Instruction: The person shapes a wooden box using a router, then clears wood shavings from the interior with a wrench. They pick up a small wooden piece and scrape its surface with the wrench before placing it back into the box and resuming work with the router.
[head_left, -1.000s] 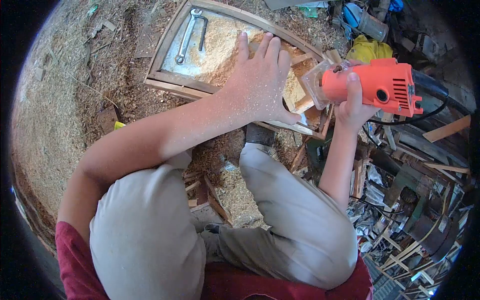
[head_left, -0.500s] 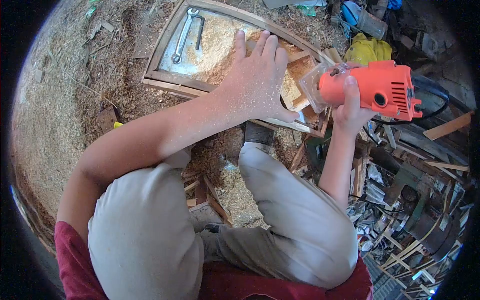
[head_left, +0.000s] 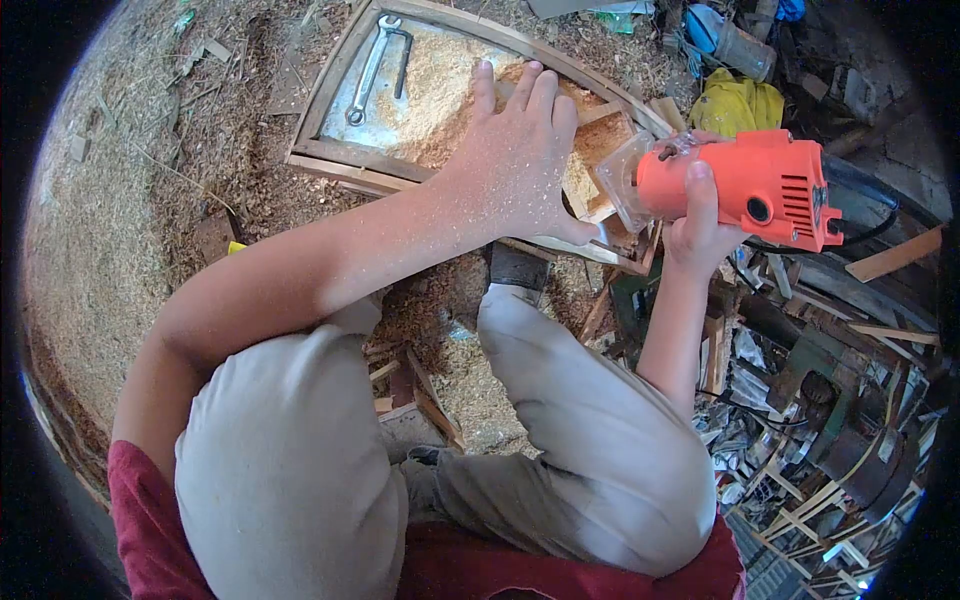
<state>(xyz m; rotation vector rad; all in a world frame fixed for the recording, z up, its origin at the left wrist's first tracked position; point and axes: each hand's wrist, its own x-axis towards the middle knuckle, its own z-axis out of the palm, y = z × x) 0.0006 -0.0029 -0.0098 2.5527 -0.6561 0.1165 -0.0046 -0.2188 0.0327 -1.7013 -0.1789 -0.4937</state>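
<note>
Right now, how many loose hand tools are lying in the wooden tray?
2: a wrench at the left end of the tray, and a dark L-shaped key beside it. Sawdust or the left hand could hide more.

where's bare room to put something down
Ground left of the wooden tray, beyond the left forearm: mostly open. Inside the tray, a smaller sawdust-covered patch lies between the L-shaped tool and left hand. Crowded: the tray's right end, by the orange power tool, and the scrap wood at right.
</note>
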